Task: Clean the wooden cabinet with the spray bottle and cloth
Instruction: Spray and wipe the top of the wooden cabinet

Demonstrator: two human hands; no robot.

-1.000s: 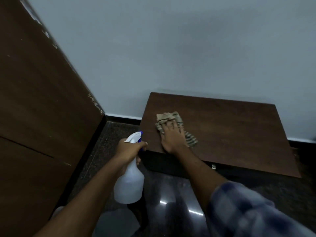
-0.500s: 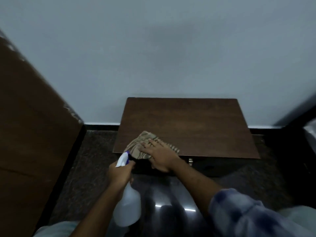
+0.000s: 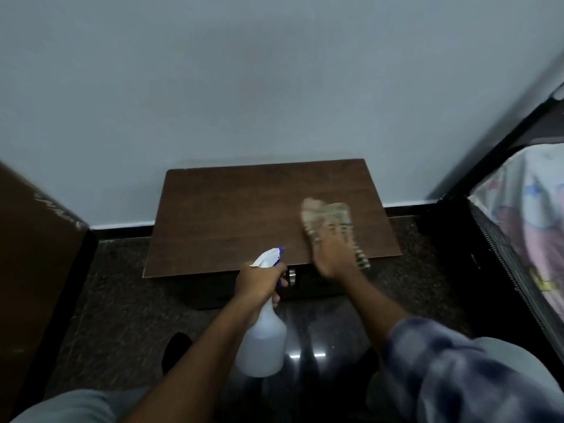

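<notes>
A low, dark brown wooden cabinet (image 3: 232, 221) with a flat rectangular top stands against a pale grey wall (image 3: 244, 87), on a dark speckled stone floor (image 3: 116, 300). A small metal knob (image 3: 292, 276) shows on its near face, just under the front edge.

A crumpled beige striped cloth (image 3: 323, 210) lies on the right part of the cabinet top, its near end reaching the front edge. The right hand (image 3: 331, 254) lies palm down on the cloth, fingers stretched out flat and pointing to the far side; both hand and cloth are blurred. A blue checked sleeve (image 3: 442, 361) covers that forearm.

The left hand (image 3: 258, 280) is curled tight round the neck of a translucent white plastic spray bottle (image 3: 262, 343) with a white and blue trigger head. It holds the bottle in the air just in front of the cabinet's near edge, nozzle pointing towards the top, body hanging over the floor.

A tall brown wooden panel (image 3: 36, 254) stands at the left. At the far right a light patterned fabric (image 3: 525, 215) lies inside a dark frame.
</notes>
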